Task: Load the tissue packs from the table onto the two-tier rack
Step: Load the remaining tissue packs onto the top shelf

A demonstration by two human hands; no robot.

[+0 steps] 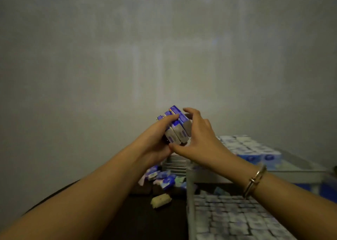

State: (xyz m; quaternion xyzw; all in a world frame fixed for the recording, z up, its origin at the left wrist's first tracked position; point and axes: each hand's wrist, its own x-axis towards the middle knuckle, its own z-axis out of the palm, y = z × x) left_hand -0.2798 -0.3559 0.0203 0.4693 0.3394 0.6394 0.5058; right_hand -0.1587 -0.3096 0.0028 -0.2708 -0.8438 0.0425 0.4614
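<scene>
Dim room here, a plain grey wall (pixel 164 48) is filling most of the view and a dark table (pixel 142 221) is sitting down below with a loose heap of tissue packs (pixel 162 179) still waiting on it. One pale pack (pixel 161 200) is lying off on its own, nearer the camera.

Both hands are up in the air in front of the wall, working a small bundle of blue-and-white packs (pixel 177 128). The left hand (pixel 155 139) is curling around the bundle from the left and underneath, fingers wrapped over the top edge. The right hand (pixel 198 135) is cupping the right side, thumb tucked under the bottom, fingers arched and reaching over the top. So both are clamped on the same bundle, and it looks like three or four packs stood side by side, tilted a bit.

The two-tier rack (pixel 189 194) is off to the right. Its upper shelf is carrying rows of packs (pixel 255 148) already, and the lower tier is looking nearly tiled over with them (pixel 237 221), though that part is blurry.

My take on doing this bit well: square the bundle up first so the edges are lining up, keep even squeeze from both sides so a middle pack isn't sliding out, then set it down flush against a row that's already there.
</scene>
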